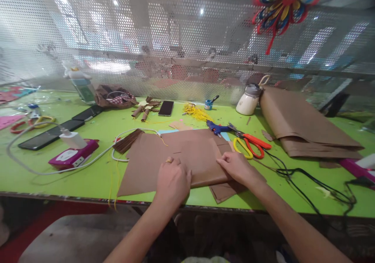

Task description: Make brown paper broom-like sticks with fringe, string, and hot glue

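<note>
A large sheet of brown kraft paper [199, 150] lies before me, with its lower right part folded over. My left hand [173, 179] is closed on the sheet near its front edge, fingers curled and a ring on one of them. At the right side of the fold, my right hand [236, 166] pinches the paper between thumb and fingers. Smaller brown paper pieces [221, 192] stick out from under the sheet by my right wrist. Scissors with red and yellow handles [249, 146] and a blue glue gun [217, 127] lie just beyond my right hand.
The green table [140, 198] ends close in front of me. A purple power strip [73, 155] with a white cable is on the left. A stack of brown paper [307, 118], a white kettle [248, 101] and black cords [295, 173] are on the right. A phone [166, 108] lies behind.
</note>
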Demonstrator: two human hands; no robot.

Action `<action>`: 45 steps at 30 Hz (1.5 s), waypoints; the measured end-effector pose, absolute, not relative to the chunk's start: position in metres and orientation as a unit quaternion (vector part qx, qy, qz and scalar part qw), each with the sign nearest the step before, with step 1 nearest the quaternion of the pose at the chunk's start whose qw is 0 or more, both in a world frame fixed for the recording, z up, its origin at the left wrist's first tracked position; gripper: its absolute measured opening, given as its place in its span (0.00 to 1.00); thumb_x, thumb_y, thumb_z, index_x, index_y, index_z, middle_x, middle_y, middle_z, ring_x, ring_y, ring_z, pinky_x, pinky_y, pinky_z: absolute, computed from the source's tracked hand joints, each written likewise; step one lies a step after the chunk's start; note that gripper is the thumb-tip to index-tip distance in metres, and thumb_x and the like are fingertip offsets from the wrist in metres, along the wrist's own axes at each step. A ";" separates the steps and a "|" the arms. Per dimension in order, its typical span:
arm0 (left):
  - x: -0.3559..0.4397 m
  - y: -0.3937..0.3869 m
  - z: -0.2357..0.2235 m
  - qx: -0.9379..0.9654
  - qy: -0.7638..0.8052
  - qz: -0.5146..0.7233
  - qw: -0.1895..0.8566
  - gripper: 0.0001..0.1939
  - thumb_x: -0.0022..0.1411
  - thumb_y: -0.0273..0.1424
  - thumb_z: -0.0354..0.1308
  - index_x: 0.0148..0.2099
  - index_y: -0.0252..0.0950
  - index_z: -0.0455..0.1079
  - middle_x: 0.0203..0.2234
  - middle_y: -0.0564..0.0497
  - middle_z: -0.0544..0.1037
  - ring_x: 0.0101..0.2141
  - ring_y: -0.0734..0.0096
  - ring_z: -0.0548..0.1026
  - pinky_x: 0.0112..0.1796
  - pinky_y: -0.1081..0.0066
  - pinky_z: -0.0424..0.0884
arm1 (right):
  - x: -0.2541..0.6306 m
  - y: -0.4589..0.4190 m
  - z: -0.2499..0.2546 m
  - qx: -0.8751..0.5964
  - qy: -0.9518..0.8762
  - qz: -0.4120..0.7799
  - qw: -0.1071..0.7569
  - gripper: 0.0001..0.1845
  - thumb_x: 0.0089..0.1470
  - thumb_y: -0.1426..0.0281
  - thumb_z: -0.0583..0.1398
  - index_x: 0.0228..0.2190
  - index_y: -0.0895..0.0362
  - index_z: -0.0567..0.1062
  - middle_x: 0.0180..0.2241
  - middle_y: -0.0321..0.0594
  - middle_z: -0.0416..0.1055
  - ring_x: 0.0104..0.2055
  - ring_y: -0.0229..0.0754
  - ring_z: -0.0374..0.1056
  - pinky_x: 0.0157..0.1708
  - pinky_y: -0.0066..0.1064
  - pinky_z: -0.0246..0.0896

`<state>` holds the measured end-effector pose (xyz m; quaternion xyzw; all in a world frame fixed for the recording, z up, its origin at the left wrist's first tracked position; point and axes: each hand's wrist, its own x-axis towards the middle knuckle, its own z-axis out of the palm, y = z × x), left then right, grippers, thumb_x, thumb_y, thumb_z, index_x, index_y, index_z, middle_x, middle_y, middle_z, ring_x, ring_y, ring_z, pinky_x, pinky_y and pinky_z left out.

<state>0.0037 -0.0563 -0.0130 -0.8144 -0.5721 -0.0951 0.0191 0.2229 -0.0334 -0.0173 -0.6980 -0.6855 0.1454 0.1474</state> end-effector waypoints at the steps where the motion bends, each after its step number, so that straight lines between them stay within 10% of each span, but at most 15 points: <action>1: 0.004 -0.057 -0.013 -0.812 -0.575 -0.099 0.018 0.12 0.61 0.33 0.51 0.29 0.33 0.71 0.27 0.41 0.72 0.37 0.53 0.69 0.37 0.59 0.65 | 0.223 -0.034 -0.017 -0.699 -0.685 0.146 0.149 0.15 0.54 0.63 0.56 0.21 0.56 0.73 0.26 0.44 0.75 0.31 0.44 0.70 0.32 0.30 0.55; 12: 0.008 -0.054 -0.014 -0.927 -0.360 -0.104 0.023 0.11 0.63 0.21 0.46 0.34 0.34 0.68 0.34 0.44 0.70 0.35 0.63 0.65 0.39 0.65 0.65 | 0.225 -0.031 -0.022 -0.701 -0.686 0.127 0.148 0.14 0.53 0.63 0.57 0.21 0.57 0.74 0.25 0.43 0.75 0.30 0.43 0.69 0.30 0.29 0.55; 23: 0.006 -0.030 -0.008 -0.962 -0.260 -0.084 -0.007 0.14 0.66 0.34 0.49 0.35 0.35 0.74 0.26 0.46 0.68 0.36 0.63 0.67 0.40 0.66 0.61 | 0.205 -0.082 -0.008 -0.508 -0.831 -0.030 0.224 0.13 0.57 0.70 0.54 0.43 0.59 0.73 0.44 0.50 0.71 0.48 0.51 0.64 0.48 0.42 0.59; 30: -0.001 -0.016 0.003 -0.950 -0.273 -0.080 -0.128 0.16 0.67 0.34 0.46 0.44 0.37 0.75 0.35 0.46 0.69 0.34 0.69 0.69 0.39 0.72 0.63 | 0.184 -0.116 -0.021 -0.451 -0.880 -0.022 0.147 0.27 0.60 0.59 0.53 0.56 0.60 0.64 0.59 0.56 0.58 0.57 0.56 0.57 0.55 0.50 0.54; 45: 0.004 -0.004 0.001 -0.947 -0.281 -0.056 -0.148 0.15 0.67 0.32 0.45 0.47 0.35 0.71 0.38 0.46 0.69 0.37 0.69 0.68 0.38 0.71 0.63 | 0.163 -0.131 -0.026 -0.487 -0.866 -0.072 0.082 0.36 0.56 0.50 0.53 0.60 0.56 0.59 0.57 0.62 0.60 0.60 0.68 0.52 0.52 0.62 0.48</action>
